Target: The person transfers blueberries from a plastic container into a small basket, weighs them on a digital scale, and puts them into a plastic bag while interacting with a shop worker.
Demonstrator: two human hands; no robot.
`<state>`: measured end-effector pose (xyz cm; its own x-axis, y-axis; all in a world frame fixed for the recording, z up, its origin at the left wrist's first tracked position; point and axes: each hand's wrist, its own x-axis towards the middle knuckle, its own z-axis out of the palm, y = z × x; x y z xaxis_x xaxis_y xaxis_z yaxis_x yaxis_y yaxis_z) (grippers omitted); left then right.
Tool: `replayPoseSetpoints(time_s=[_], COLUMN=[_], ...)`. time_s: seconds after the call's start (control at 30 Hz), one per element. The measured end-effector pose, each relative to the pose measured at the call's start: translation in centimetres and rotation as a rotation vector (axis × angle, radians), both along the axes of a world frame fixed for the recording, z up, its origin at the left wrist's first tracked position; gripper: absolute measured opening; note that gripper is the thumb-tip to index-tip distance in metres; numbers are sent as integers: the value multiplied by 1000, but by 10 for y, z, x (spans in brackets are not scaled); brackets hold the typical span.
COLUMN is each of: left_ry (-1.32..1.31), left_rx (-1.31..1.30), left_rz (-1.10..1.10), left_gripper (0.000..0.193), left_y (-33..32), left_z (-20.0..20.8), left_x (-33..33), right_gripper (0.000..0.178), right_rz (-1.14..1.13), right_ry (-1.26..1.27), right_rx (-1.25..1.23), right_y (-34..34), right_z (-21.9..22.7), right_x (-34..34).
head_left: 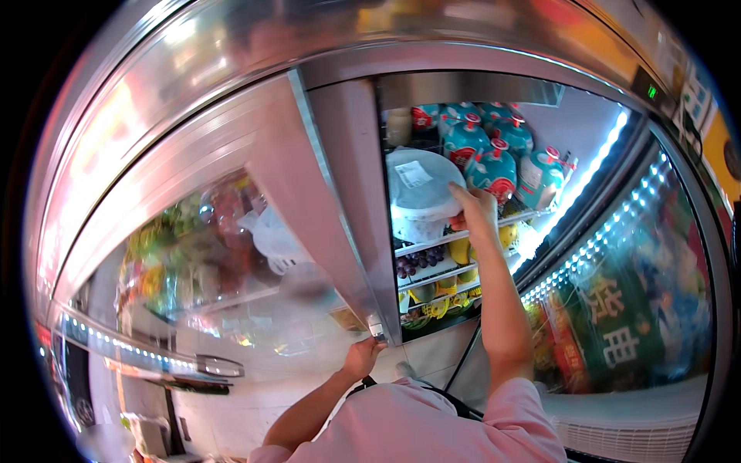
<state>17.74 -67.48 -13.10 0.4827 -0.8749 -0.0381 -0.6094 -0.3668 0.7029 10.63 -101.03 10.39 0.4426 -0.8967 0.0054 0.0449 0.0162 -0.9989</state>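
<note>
My right hand reaches into a lit glass-door fridge and grips the right rim of a round white tub. A pale, translucent lid with a white label covers the tub, which is at the upper shelf. My left hand is low at the near end of the metal door frame, beside a small white fitting. Its fingers are closed there, and what they grip is hidden. Behind and right of the tub stand several teal bottles with red caps.
Dark grapes and yellow fruit lie on wire shelves under the tub. A glass door with a light strip stands open at the right. Behind the blurred left glass are packed goods. White floor tiles show below.
</note>
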Motion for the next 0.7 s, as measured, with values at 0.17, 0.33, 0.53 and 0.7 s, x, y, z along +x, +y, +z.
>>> replayPoseSetpoints(time_s=[0.17, 0.33, 0.53, 0.7], left_ry=[33, 19, 9, 32], left_rx=[-16, 2, 17, 25], left_rz=[-5, -7, 17, 29], left_gripper=[24, 23, 23, 22], left_y=[-6, -6, -4, -5], left_z=[2, 2, 0, -2], left_x=[-5, -3, -4, -3], right_gripper=[31, 21, 16, 21], right_rz=[56, 35, 118, 22], right_ry=[-121, -256, -509, -474], right_rx=[153, 186, 359, 430], right_y=[-10, -12, -27, -51], right_z=[0, 25, 47, 32], right_x=[1, 29, 111, 223])
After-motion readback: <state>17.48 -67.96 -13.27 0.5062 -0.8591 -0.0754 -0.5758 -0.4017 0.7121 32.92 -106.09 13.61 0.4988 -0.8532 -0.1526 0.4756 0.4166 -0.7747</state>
